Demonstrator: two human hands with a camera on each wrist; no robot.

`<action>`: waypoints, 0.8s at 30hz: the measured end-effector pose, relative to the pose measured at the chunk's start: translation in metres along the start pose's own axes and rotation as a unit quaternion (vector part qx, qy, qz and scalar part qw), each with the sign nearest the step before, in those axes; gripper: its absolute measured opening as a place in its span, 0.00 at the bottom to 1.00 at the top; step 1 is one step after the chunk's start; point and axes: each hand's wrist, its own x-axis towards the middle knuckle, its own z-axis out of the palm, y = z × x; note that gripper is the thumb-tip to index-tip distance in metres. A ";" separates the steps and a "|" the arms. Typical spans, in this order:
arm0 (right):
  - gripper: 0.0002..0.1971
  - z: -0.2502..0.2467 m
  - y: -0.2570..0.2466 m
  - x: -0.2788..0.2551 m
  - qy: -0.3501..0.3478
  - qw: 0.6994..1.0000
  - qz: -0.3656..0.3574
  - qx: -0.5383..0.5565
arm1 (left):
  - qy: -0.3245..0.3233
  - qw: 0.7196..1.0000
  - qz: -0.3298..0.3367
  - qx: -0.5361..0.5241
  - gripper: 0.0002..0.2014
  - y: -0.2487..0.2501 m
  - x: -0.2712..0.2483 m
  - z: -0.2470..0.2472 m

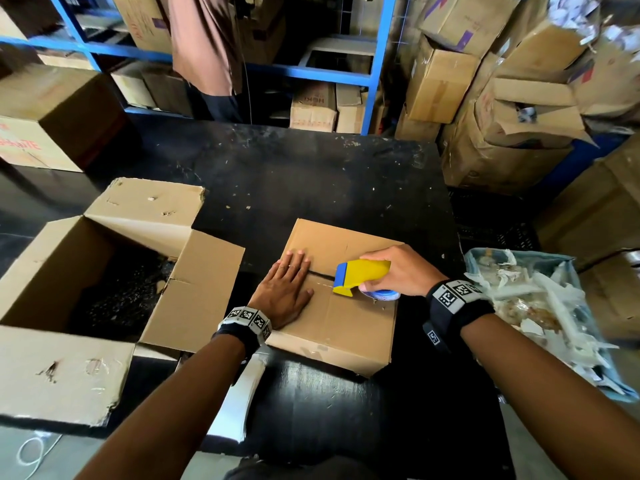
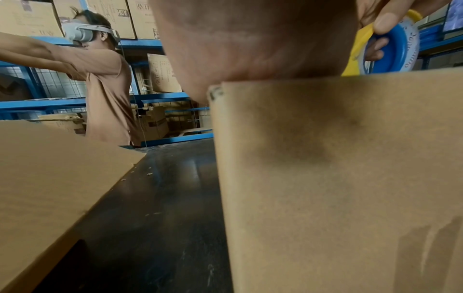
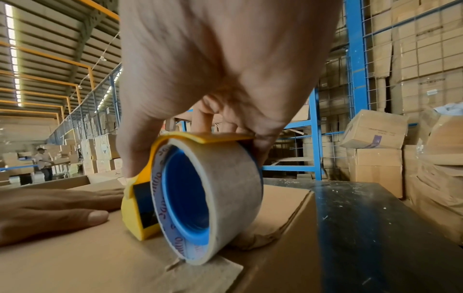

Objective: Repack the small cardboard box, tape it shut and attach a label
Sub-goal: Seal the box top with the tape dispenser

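A small cardboard box (image 1: 349, 323) lies on the black table (image 1: 311, 188) with its top flaps folded down; a dark gap shows along the seam. My left hand (image 1: 285, 289) lies flat on the left part of the lid, fingers straight, pressing the flaps. My right hand (image 1: 398, 271) grips a yellow tape dispenser (image 1: 360, 275) with a blue core, set down on the seam at the lid's right part. In the right wrist view the tape roll (image 3: 200, 202) rests on the box (image 3: 100, 257), and the left hand (image 3: 50, 210) lies beside it. The left wrist view shows the box's side (image 2: 338, 178).
A large open cardboard box (image 1: 86, 271) stands at the left, its flap close to the small box. A bin of torn paper scraps (image 1: 540, 306) sits at the right. Stacked cartons (image 1: 502, 98) and blue shelving (image 1: 381, 64) ring the table. Another person (image 2: 105, 89) stands across it.
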 end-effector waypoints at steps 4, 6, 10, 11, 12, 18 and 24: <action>0.18 0.001 0.001 0.004 -0.008 1.000 0.000 -0.028 | -0.011 1.000 -0.009 0.012 0.36 0.006 0.001 -0.002; 0.18 0.002 0.002 0.005 -0.013 0.999 -0.001 -0.041 | -0.018 0.999 -0.016 0.026 0.35 0.014 0.003 -0.003; 0.21 -0.005 0.001 0.001 -0.030 0.998 0.003 -0.052 | -0.006 1.000 0.013 0.014 0.32 0.041 0.012 -0.002; 0.26 -0.006 0.002 0.000 -0.037 0.997 0.002 -0.068 | -0.002 1.000 0.024 0.010 0.32 0.048 0.014 0.000; 0.33 -0.008 0.003 -0.002 -0.043 0.995 0.002 -0.085 | 0.003 0.999 0.031 0.009 0.32 0.053 0.015 0.003; 0.39 -0.010 0.012 -0.005 -0.045 0.996 -0.003 -0.072 | 0.039 0.999 0.025 0.002 0.32 0.057 0.015 0.011; 0.36 -0.005 0.025 -0.010 -0.019 1.000 -0.007 -0.008 | 0.045 0.999 0.019 -0.011 0.33 0.055 0.015 0.014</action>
